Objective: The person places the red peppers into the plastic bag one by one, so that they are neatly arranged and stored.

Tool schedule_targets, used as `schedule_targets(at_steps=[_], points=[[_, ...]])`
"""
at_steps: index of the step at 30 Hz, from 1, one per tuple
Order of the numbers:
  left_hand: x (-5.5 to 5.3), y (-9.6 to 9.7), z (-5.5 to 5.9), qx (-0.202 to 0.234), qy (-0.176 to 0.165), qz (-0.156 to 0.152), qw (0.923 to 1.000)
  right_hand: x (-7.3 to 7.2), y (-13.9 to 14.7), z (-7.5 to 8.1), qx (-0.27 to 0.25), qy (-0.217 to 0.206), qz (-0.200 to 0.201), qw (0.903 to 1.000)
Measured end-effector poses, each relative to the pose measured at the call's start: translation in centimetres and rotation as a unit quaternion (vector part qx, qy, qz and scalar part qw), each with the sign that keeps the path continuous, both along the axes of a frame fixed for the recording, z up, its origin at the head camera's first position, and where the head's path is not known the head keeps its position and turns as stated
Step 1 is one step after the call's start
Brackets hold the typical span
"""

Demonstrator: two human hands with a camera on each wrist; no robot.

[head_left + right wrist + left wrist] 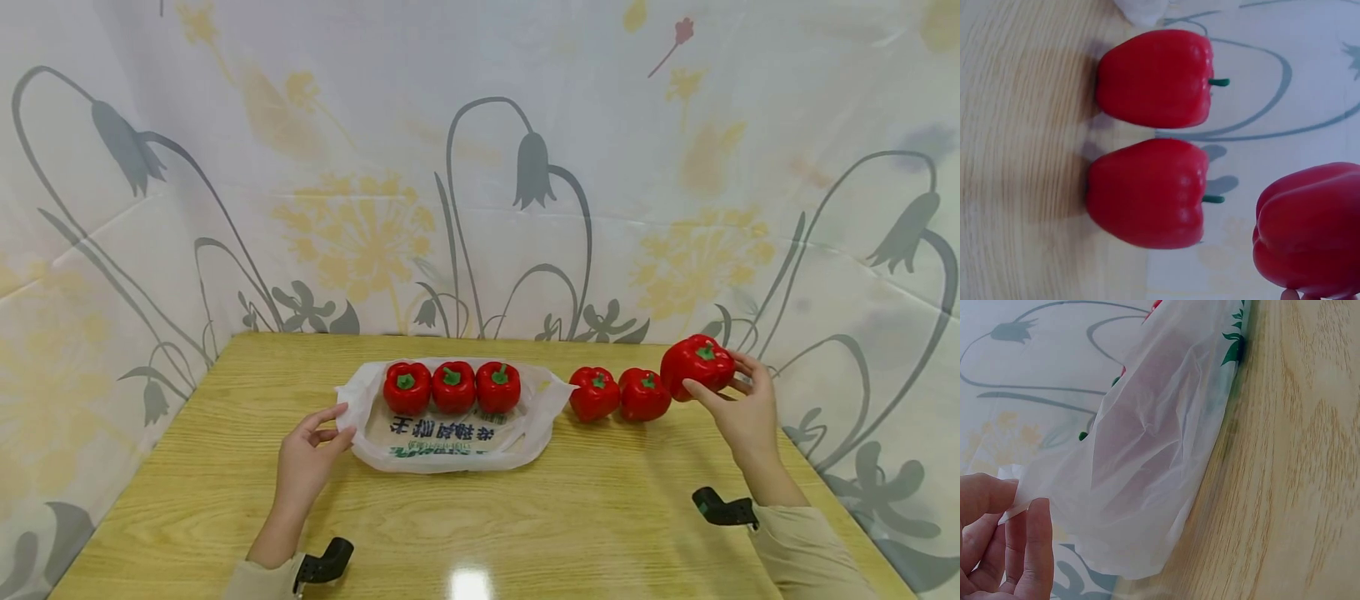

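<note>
My left hand [307,457] pinches the left edge of a white plastic bag [450,460] between thumb and fingers; the left wrist view shows the thin film [1147,444] drawn toward the fingertips. Three red bell peppers [453,387] with green stems stand in a row on the printed bag. At the right, my right hand [746,412] grips another red bell pepper [696,367], raised above the table in the right wrist view. Just left of it, two more bell peppers [1147,194] stand upright side by side on the wood, beside the bag's right corner.
The wooden table [420,533] runs up to a pale flowered cloth [480,167] hanging behind and along the sides. A black wrist camera [326,562] sits at the left sleeve, and another black camera [723,507] at the right one.
</note>
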State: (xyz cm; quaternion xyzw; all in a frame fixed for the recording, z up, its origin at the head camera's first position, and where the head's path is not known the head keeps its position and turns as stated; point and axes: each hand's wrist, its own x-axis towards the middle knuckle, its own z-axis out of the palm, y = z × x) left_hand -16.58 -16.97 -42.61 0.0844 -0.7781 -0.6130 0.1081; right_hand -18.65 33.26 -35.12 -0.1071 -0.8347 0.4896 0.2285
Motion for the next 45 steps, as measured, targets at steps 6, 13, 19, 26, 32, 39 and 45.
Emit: schedule_targets(at_steps=[6,13,19,26,32,39,45], points=[[0.0,-0.1,0.0,-0.003,-0.003,-0.003,1.0,0.5,-1.2,0.7,-0.007,0.012,0.008,0.9999],[0.0,0.0,0.0,-0.005,-0.002,0.0,1.0,0.8,-2.6,1.3,-0.022,0.021,0.025,0.9992],[0.1,-0.1,0.1,-0.005,-0.001,0.002,1.0,0.8,-3.5,1.5,-0.027,0.031,0.042,0.9983],[0.1,-0.1,0.3,-0.011,0.0,-0.002,0.9999,0.9,-4.7,1.7,-0.032,0.043,0.073,0.9958],[0.0,0.0,0.2,-0.009,-0.003,0.0,1.0,0.9,-5.8,1.8,-0.051,0.062,0.108,0.9909],[0.0,0.1,0.2,-0.007,-0.003,-0.001,1.0,0.7,-7.3,1.7,-0.065,0.063,0.133,0.9869],[0.0,0.1,0.2,-0.005,-0.003,-0.001,1.0,0.5,-8.5,1.3,-0.082,0.06,0.157,0.9823]])
